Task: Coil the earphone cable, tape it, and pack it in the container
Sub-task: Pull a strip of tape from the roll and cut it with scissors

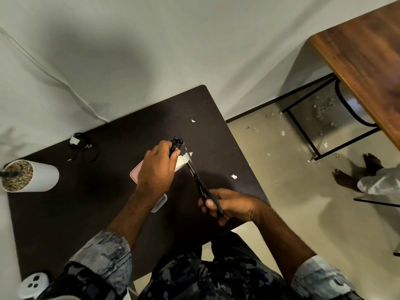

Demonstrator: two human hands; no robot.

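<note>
My left hand (157,172) is closed around the coiled black earphone cable (175,143), held above the dark rectangular table (86,213), a strip of white tape (181,162) trailing from it. My right hand (227,205) is clenched on the handles of the black scissors (200,185), blades at that tape. Coiling looks finished and taping nearly so; packing into the clear plastic container (159,203) under my wrist remains.

Head view, steeply down, close over dark table (86,213)
</note>
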